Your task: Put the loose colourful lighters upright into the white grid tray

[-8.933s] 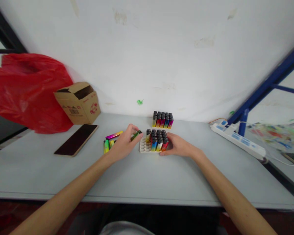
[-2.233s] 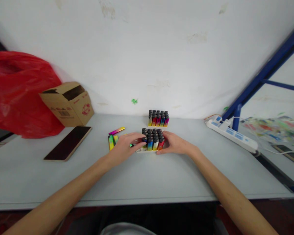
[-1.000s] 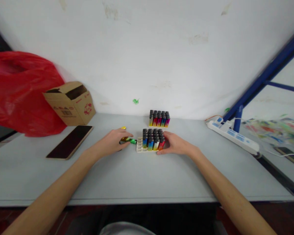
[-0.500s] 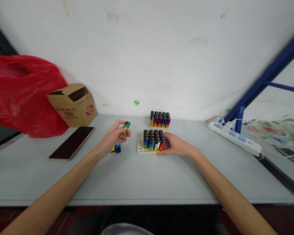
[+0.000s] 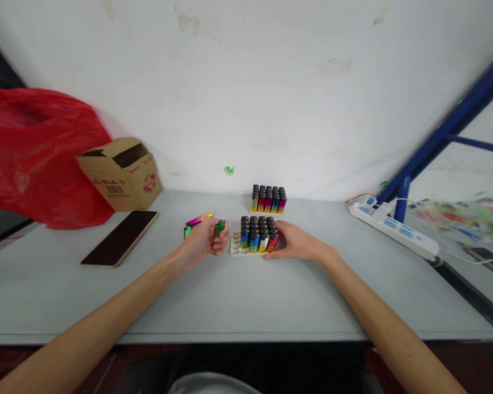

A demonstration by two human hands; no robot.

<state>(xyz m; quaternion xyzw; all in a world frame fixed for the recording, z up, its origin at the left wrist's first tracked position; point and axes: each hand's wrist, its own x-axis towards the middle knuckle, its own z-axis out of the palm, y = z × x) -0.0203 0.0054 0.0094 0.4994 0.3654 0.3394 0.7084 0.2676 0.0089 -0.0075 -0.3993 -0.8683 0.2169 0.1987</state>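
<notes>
My left hand point(image 5: 207, 238) is closed around a green lighter point(image 5: 219, 227) with a metal top, just left of a white slotted tray point(image 5: 235, 253). Several upright multicoloured lighters point(image 5: 253, 242) with black tops fill most of that tray; slots along its left side show bare. At the tray's right end my right hand point(image 5: 293, 242) grips it, thumb at the near corner and fingers behind. Beyond my left hand lie a pink-and-yellow lighter point(image 5: 199, 219) and a green one point(image 5: 188, 232), partly hidden by the hand.
Against the wall stands a second block of lighters point(image 5: 268, 200). To the left are a phone point(image 5: 121, 239), an open cardboard box point(image 5: 123, 175) and a red plastic bag point(image 5: 41, 158). A white power strip point(image 5: 394, 230) with cables lies at the right, near a blue metal frame point(image 5: 401, 197).
My left hand has moved right and slightly down toward the tray, and the green lighter has turned in its fingers. The loose pink-and-yellow lighter now shows. My right hand stays in place.
</notes>
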